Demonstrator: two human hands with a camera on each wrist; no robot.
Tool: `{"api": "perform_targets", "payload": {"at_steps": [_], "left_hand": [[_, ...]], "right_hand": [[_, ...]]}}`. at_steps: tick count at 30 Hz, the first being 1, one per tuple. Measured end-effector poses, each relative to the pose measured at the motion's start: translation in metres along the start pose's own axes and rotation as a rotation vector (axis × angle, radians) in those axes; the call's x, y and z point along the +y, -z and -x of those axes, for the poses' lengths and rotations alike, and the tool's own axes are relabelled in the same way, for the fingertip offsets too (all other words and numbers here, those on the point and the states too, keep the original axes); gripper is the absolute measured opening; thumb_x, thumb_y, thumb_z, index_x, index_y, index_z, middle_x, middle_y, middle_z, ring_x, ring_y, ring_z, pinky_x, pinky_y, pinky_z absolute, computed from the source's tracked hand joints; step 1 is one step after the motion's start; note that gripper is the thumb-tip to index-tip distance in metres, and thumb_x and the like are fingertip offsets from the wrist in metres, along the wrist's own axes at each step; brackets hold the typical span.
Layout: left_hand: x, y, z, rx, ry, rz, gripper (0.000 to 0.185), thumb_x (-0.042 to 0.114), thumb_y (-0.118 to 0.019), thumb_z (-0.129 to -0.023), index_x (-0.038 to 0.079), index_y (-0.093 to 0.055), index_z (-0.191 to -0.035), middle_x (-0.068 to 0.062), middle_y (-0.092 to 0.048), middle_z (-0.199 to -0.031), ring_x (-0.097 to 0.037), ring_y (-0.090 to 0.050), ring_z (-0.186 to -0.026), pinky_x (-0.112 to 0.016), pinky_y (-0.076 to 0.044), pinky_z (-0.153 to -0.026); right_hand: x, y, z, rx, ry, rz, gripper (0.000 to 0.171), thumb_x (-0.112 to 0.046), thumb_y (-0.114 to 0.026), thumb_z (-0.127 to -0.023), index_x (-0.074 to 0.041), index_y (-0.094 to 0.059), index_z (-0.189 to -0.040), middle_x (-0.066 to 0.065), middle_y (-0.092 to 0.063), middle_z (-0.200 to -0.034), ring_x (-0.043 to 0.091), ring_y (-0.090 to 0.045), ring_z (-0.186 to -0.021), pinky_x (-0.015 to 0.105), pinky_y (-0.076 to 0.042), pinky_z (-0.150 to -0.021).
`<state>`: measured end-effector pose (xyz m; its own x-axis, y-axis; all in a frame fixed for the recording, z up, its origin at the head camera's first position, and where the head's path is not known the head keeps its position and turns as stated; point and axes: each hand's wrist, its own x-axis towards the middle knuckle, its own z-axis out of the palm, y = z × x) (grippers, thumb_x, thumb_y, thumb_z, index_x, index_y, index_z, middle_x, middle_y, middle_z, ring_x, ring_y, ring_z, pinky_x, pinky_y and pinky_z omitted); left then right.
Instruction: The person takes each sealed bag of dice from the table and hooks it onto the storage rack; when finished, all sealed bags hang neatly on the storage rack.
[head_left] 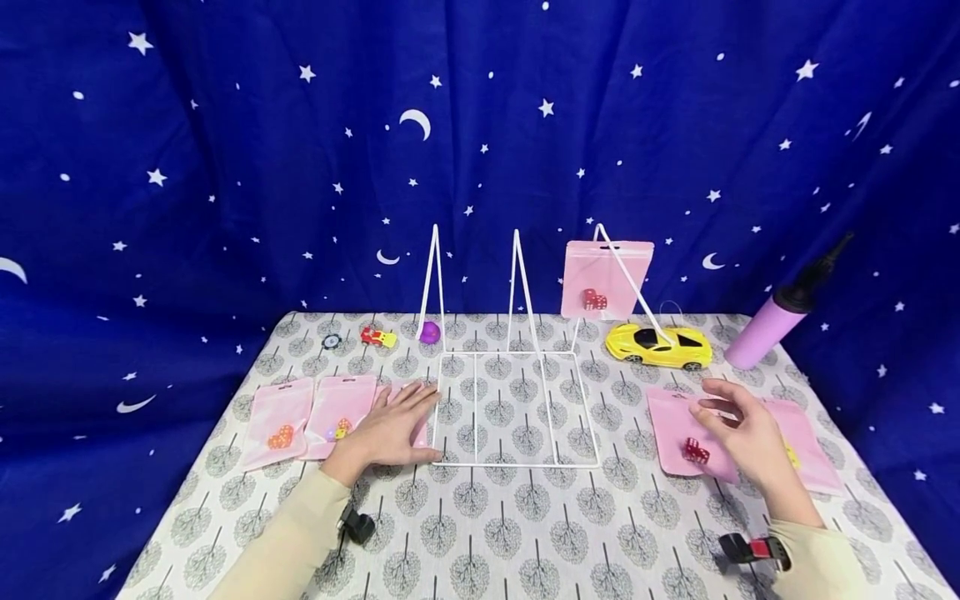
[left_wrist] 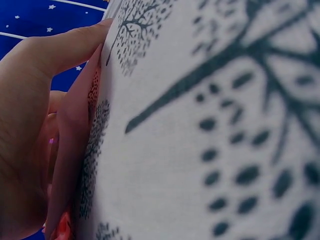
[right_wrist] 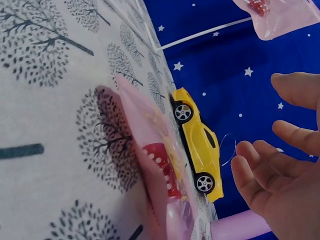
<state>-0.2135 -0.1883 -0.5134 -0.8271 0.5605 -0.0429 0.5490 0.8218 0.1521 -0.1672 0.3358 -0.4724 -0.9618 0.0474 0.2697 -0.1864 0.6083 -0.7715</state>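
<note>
My left hand [head_left: 393, 429] lies with its fingers spread over a pink zip bag [left_wrist: 75, 125], at the left side of a white wire rack [head_left: 517, 466]. In the left wrist view, the thumb runs along this bag close to the cloth; something red shows at its lower end. My right hand [head_left: 746, 433] hovers over another pink bag [head_left: 667, 417] with red dice [head_left: 695, 451] in it. Its fingers are loosely bent with nothing between them, apart from the bag in the right wrist view. A third pink bag [head_left: 813, 450] lies partly behind that hand.
From the rack's right prong hangs a pink bag [head_left: 626, 279] of red dice. Two pink bags [head_left: 258, 408] lie at left. Behind are a purple ball [head_left: 430, 333], a small red-and-yellow toy [head_left: 378, 337], a yellow toy car [head_left: 660, 347] and a purple hand pump [head_left: 765, 333].
</note>
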Motion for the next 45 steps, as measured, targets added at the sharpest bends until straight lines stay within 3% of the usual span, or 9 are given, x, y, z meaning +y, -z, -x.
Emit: {"api": "perform_targets", "payload": {"at_steps": [3,10,13,18,25,29,32,38,45], "left_hand": [[0.0,-0.001,-0.001,0.0,-0.004,-0.004,0.102,0.077,-0.053,-0.079,0.017,-0.024,-0.156,-0.003,-0.02,-0.163,-0.031,-0.019,-0.149,-0.064,-0.011,-0.118],[-0.001,-0.003,-0.001,0.002,-0.009,-0.003,0.103,0.079,-0.051,-0.078,0.017,-0.023,-0.156,-0.004,-0.02,-0.163,-0.031,-0.018,-0.149,-0.064,-0.01,-0.118],[-0.001,-0.003,0.0,0.007,-0.01,0.001,0.102,0.079,-0.051,-0.078,0.016,-0.024,-0.155,-0.004,-0.02,-0.163,-0.032,-0.018,-0.149,-0.065,-0.011,-0.118],[-0.002,-0.003,-0.001,0.009,-0.009,0.007,0.102,0.078,-0.051,-0.079,0.017,-0.024,-0.155,-0.004,-0.02,-0.163,-0.032,-0.018,-0.149,-0.065,-0.011,-0.118],[-0.001,-0.003,-0.001,0.004,-0.005,0.009,0.103,0.078,-0.052,-0.078,0.018,-0.023,-0.156,-0.003,-0.019,-0.163,-0.031,-0.017,-0.15,-0.064,-0.01,-0.118],[-0.001,-0.002,0.0,0.0,-0.002,0.008,0.103,0.078,-0.052,-0.078,0.018,-0.022,-0.156,-0.002,-0.019,-0.163,-0.031,-0.017,-0.15,-0.064,-0.009,-0.118],[-0.001,-0.003,-0.001,0.003,-0.002,0.006,0.102,0.078,-0.052,-0.078,0.017,-0.023,-0.156,-0.003,-0.019,-0.163,-0.031,-0.018,-0.15,-0.065,-0.009,-0.118],[-0.002,-0.004,-0.002,-0.007,-0.001,0.012,0.102,0.077,-0.053,-0.078,0.017,-0.023,-0.156,-0.003,-0.019,-0.163,-0.031,-0.016,-0.15,-0.065,-0.009,-0.118],[-0.002,-0.003,-0.001,-0.02,0.015,0.023,0.103,0.076,-0.054,-0.078,0.019,-0.02,-0.156,0.0,-0.016,-0.164,-0.029,-0.014,-0.151,-0.064,-0.007,-0.118]], "right_hand": [[0.002,0.001,0.003,-0.018,-0.021,0.013,0.054,-0.019,-0.069,-0.092,0.005,-0.047,-0.135,-0.033,-0.048,-0.109,-0.017,-0.055,-0.09,0.005,-0.05,-0.073],[0.007,0.0,0.009,-0.042,-0.059,0.039,0.058,-0.022,-0.068,-0.092,0.005,-0.044,-0.138,0.017,-0.056,-0.127,-0.019,-0.05,-0.092,0.005,-0.05,-0.073],[0.009,0.0,0.01,-0.039,-0.066,0.04,0.059,-0.023,-0.068,-0.092,0.004,-0.045,-0.138,0.01,-0.055,-0.125,-0.02,-0.05,-0.092,0.003,-0.048,-0.074],[0.011,0.002,0.01,-0.066,-0.088,0.079,0.06,-0.026,-0.068,-0.092,0.004,-0.044,-0.138,0.027,-0.054,-0.128,-0.019,-0.048,-0.092,0.001,-0.045,-0.073],[0.011,0.003,0.011,-0.111,-0.116,0.188,0.064,-0.032,-0.069,-0.091,0.005,-0.044,-0.137,0.033,-0.058,-0.123,0.037,-0.063,-0.102,0.007,-0.045,-0.07],[0.015,0.003,0.013,-0.129,-0.121,0.216,0.068,-0.034,-0.07,-0.09,0.006,-0.043,-0.138,0.032,-0.06,-0.121,0.043,-0.062,-0.103,0.011,-0.046,-0.07],[0.017,0.002,0.015,-0.145,-0.128,0.217,0.07,-0.034,-0.069,-0.09,0.008,-0.041,-0.139,0.033,-0.059,-0.122,0.045,-0.061,-0.105,0.02,-0.05,-0.073],[0.019,0.002,0.018,-0.177,-0.157,0.223,0.075,-0.035,-0.068,-0.091,0.011,-0.035,-0.14,0.038,-0.053,-0.126,0.054,-0.055,-0.109,0.06,-0.049,-0.084],[0.021,0.0,0.017,-0.178,-0.176,0.256,0.078,-0.038,-0.068,-0.09,0.013,-0.034,-0.14,0.038,-0.052,-0.127,0.055,-0.054,-0.11,0.063,-0.047,-0.085]]}}
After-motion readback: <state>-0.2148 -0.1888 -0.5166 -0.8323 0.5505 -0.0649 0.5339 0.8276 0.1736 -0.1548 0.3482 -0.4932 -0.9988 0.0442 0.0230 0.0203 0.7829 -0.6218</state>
